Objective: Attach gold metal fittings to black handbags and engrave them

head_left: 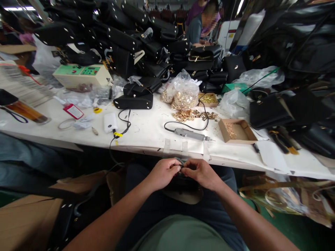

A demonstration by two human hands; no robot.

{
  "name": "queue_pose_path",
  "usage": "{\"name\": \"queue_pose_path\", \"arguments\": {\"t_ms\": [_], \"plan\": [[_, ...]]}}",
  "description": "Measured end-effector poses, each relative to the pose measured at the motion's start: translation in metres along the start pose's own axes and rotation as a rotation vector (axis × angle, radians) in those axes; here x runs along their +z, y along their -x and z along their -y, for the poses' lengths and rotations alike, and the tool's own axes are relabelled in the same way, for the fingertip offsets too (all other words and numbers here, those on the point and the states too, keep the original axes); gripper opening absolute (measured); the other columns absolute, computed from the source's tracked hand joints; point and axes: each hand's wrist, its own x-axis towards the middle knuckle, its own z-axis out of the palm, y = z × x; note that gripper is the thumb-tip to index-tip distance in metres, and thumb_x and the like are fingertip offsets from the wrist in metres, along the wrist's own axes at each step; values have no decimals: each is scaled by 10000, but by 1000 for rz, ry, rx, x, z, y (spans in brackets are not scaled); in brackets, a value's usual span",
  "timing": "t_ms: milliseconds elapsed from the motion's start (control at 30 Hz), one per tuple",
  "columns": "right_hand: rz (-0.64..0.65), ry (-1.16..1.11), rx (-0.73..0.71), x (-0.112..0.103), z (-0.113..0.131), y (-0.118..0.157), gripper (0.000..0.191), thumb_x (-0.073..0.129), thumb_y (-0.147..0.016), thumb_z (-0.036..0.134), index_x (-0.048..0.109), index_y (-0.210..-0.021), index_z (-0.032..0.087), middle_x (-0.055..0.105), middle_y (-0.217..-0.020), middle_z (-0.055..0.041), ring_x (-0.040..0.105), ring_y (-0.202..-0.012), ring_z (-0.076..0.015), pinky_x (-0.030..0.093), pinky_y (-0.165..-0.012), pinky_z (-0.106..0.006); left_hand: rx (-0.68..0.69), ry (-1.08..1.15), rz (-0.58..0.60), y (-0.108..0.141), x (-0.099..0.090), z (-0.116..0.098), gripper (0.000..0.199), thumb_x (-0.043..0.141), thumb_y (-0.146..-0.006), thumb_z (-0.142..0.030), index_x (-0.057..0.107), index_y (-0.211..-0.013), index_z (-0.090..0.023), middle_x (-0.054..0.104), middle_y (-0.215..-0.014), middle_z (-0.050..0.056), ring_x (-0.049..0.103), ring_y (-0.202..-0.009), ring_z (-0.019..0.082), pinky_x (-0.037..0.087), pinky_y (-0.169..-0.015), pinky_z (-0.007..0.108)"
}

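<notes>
My left hand (166, 173) and my right hand (199, 173) meet over my lap, just below the table's front edge. Thumbs and fingers of both are pinched on a dark part of a black bag (181, 184), most of which lies in shadow between my forearms. Its lower side shows a tan patch. Which part of the bag the fingertips hold is too small and dark to tell. On the table beyond my hands lies a grey electric screwdriver (191, 134) with a black cable, its bit pointing right.
Gold metal fittings (183, 115) lie loose before a clear plastic bag of fittings (185, 92). A cardboard tray (238, 131) with small pieces stands right, near pliers (281, 141). Black bags (136, 92) pile up behind. A white power bank (110, 122) lies left. Another person (195, 29) sits beyond.
</notes>
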Motion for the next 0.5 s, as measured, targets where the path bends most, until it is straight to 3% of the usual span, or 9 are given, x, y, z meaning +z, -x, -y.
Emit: {"name": "queue_pose_path", "arguments": {"t_ms": [100, 200, 267, 500], "plan": [[-106, -18, -14, 7, -2, -2, 286, 693, -866, 441, 746, -798, 168, 711, -721, 0, 585, -653, -140, 414, -617, -251, -4, -9, 7, -3, -3, 0, 238, 526, -910, -293, 737, -894, -183, 689, -770, 5, 599, -719, 157, 423, -661, 246], [-181, -69, -29, 6, -1, -15, 245, 708, -848, 404, 771, -913, 176, 750, -776, -11, 641, -700, -157, 462, -665, -261, -25, -5, -12, -18, -8, 1, 232, 545, -897, -313, 727, -841, -181, 661, -730, -4, 567, -679, 148, 403, -627, 246], [-210, -70, -36, -1, 0, -26, 259, 718, -830, 384, 780, -978, 181, 763, -805, -18, 663, -713, -163, 478, -665, -265, -56, 37, -10, -34, -10, 3, 208, 569, -876, -312, 726, -830, -182, 657, -720, -7, 567, -668, 146, 408, -617, 242], [-250, -150, 3, -28, -11, -63, 277, 750, -780, 407, 765, -939, 180, 762, -798, -21, 697, -694, -174, 550, -682, -291, -167, 196, 32, -88, -6, 11, 166, 552, -895, -255, 695, -891, -172, 645, -659, -4, 628, -603, 135, 477, -564, 218]]}}
